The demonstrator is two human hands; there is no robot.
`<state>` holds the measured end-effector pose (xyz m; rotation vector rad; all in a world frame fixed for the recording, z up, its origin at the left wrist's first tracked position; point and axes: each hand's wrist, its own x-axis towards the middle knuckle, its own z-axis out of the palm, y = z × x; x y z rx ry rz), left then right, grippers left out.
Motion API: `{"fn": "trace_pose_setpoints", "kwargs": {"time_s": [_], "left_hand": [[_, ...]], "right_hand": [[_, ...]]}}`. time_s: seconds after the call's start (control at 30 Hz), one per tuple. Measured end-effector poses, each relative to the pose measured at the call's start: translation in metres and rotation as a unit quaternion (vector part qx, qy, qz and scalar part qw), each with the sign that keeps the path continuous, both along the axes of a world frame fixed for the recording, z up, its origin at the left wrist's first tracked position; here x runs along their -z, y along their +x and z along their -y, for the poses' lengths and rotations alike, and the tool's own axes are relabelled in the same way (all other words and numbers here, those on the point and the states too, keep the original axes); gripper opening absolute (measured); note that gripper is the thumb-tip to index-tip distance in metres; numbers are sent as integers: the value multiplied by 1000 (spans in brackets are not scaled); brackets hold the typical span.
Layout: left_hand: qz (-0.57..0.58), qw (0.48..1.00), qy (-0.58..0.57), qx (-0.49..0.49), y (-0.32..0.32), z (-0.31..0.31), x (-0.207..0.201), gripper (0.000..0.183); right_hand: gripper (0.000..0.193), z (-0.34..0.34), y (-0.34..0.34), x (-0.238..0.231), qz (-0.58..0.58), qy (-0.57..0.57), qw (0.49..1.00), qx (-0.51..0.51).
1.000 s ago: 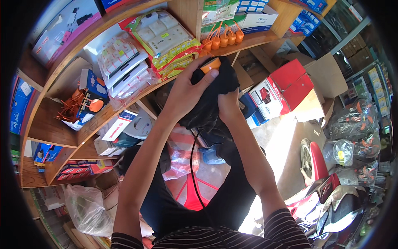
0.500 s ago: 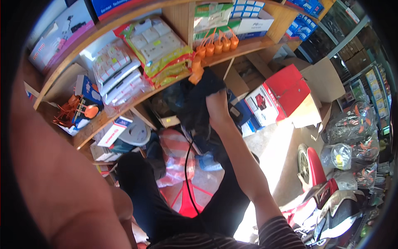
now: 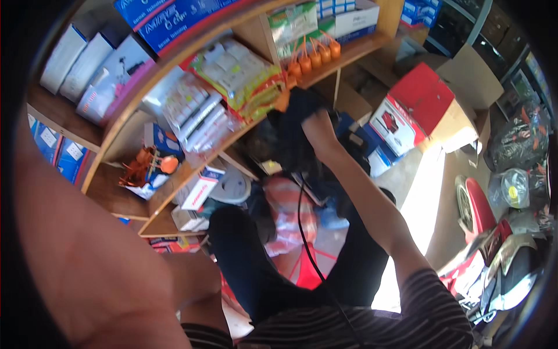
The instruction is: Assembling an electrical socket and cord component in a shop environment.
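Note:
My right arm reaches forward to the front edge of the wooden shelf (image 3: 244, 129). Black, cloth-like material (image 3: 299, 110) covers my right hand (image 3: 317, 121), so its fingers are hidden. Whether it is worn or held, I cannot tell. Just beyond it an orange piece (image 3: 282, 100) shows at the shelf edge, partly covered. More dark material hangs below the hand. My left hand (image 3: 110, 273) looms large and blurred at the lower left, close to the camera, and its fingers do not show. Between my legs runs a thin black cable (image 3: 301, 224).
Several orange pieces with cord loops (image 3: 314, 58) stand on the shelf beside plastic-wrapped packs (image 3: 238, 72). A red and white carton (image 3: 407, 110) sits open at the right. Farther right are a red motorbike (image 3: 479, 203) and bagged goods (image 3: 517, 145). A checked plastic bag (image 3: 290, 212) lies ahead of a red stool (image 3: 308, 270).
The view has turned left, so the shelves and floor things sit farther right and more of the left shelves shows. My right hand remains by the shelf edge, with less of the orange piece visible.

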<state>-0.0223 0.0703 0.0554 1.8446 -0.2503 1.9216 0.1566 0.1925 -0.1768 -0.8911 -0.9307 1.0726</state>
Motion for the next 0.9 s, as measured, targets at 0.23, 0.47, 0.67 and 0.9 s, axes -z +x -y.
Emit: {"fn": "trace_pose_setpoints", "kwargs": {"time_s": [0.23,0.47,0.67,0.9], "left_hand": [[36,999,4,-12,15,-22,11,63],[40,998,14,-43,23,-23,14,58],[-202,829,-350,-387,46,-77,95,28],[-153,844,-480,-186,34,-111,209,41]], "right_hand": [[29,-3,13,9,-84,-47,991,-96],[23,-5,9,31,-164,-45,977,-125],[24,12,6,12,8,29,995,-99],[27,13,-6,-2,168,154,974,15]]}}
